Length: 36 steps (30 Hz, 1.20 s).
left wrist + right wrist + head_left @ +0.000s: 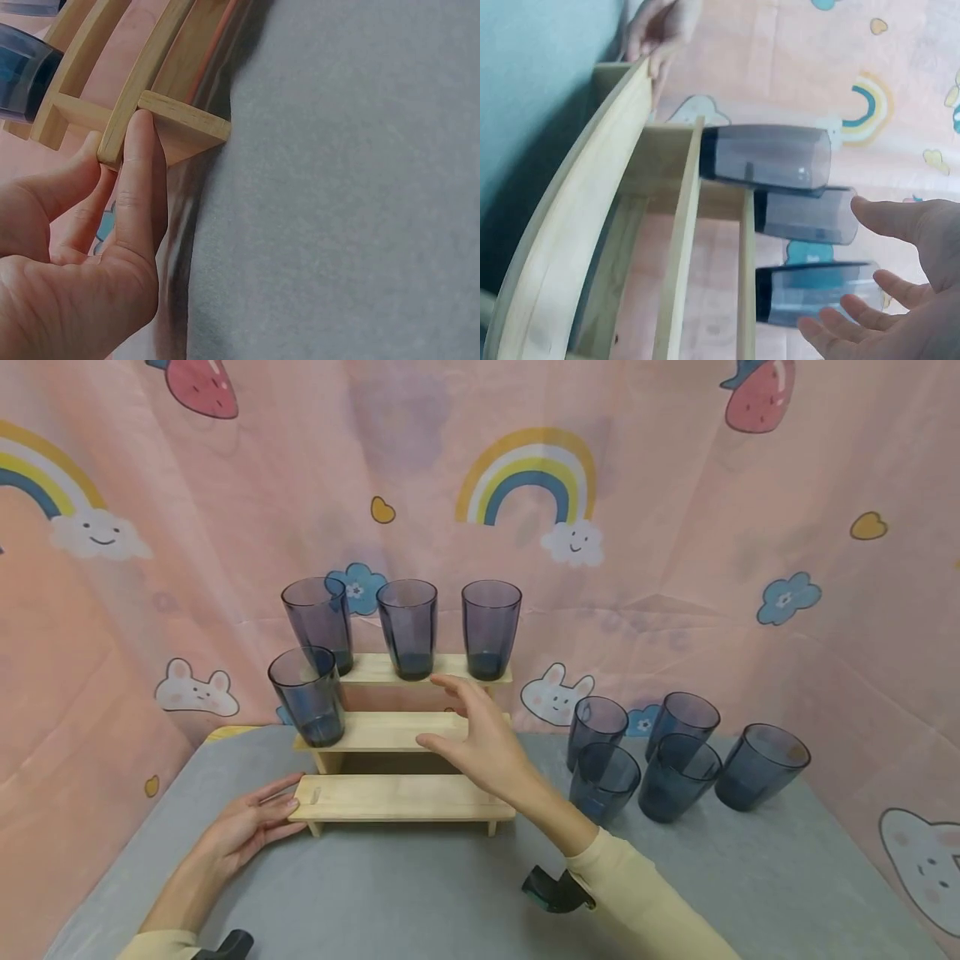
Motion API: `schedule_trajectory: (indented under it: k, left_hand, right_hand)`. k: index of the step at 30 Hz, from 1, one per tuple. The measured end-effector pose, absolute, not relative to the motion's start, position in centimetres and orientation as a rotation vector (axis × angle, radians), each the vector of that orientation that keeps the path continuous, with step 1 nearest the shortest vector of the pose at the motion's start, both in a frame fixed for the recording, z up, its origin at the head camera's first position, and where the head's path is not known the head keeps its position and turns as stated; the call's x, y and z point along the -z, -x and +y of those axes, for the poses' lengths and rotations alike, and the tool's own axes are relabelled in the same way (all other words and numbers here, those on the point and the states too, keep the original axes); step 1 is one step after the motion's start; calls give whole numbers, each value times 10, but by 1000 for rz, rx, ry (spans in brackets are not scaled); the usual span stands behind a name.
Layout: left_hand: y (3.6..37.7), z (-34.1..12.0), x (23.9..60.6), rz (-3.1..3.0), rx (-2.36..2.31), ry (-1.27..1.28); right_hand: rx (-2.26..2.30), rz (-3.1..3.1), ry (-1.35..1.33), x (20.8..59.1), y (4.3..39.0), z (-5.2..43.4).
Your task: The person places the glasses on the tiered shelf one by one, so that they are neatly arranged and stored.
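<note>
A three-tier wooden stand point(405, 797) holds three tinted drinking glasses on its top tier: left point(318, 622), middle point(407, 631) and right point(491, 631). On the left end of the middle tier stands another glass point(306, 697). My left hand point(242, 828) pinches the left end of the lowest tier, thumb on one face and fingers at the edge, seen closer in the left wrist view. Before the top tier's right part, my right hand point(483, 739) hovers above the middle tier with thumb and fingers spread and nothing between them.
Several more tinted glasses point(678, 781) stand upright in a group on the grey tabletop point(420, 893), right of the stand. A pink patterned curtain point(660, 527) hangs behind and at both sides.
</note>
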<state>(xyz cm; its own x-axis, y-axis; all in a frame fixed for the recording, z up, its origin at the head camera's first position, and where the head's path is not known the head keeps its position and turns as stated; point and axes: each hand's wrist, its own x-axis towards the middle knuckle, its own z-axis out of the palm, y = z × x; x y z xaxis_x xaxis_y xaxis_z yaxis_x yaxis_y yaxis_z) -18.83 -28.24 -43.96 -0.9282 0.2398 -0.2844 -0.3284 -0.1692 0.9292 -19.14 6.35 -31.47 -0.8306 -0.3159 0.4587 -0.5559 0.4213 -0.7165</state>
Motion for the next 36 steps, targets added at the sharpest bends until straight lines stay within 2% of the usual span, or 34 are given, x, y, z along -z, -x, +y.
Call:
schedule_trajectory:
  k: [16,27,36]
  left_hand:
    - [188,-278,440,1764,-2119,91]
    - [190,-277,439,1754,-2129,103]
    - [190,-282,441,1777,-2097,90]
  right_hand:
    - [-1067,-2538,-882,338,176,171]
    - [-1019,-2611,-602,370,163,240]
    - [-1257,-2676,-373,398,154,254]
